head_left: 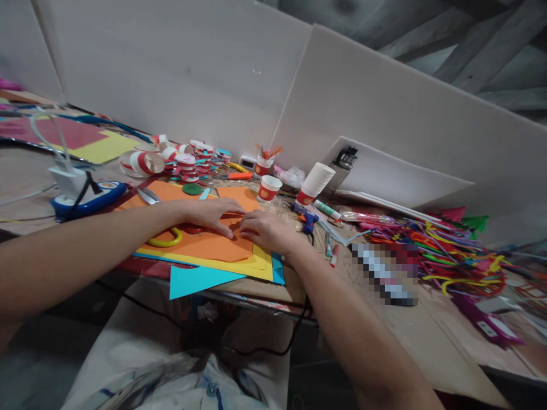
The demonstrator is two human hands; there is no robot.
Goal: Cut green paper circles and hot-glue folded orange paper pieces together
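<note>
Both hands meet over a stack of orange paper (188, 246). My left hand (209, 215) rests on it, thumb and fingers about a darker orange piece of paper (233, 221) that looks folded. From the right, my right hand (271, 229) presses curled fingertips onto that same piece; its exact shape is partly hidden. Yellow-handled scissors (164, 238) lie beside my left wrist, partly covered by the forearm. Under the orange lie yellow sheets (261, 265) and blue paper (277, 267). A turquoise triangle of paper (200, 280) juts over the table edge.
Behind the hands stand a paper cup (269, 189), a stack of cups (316, 182) and a dark bottle (342, 168). Several decorated cups (187, 166) fill the back left. A blue power strip (92, 199) is left. Coloured pipe cleaners (453, 256) and a blue glue gun (308, 221) lie right.
</note>
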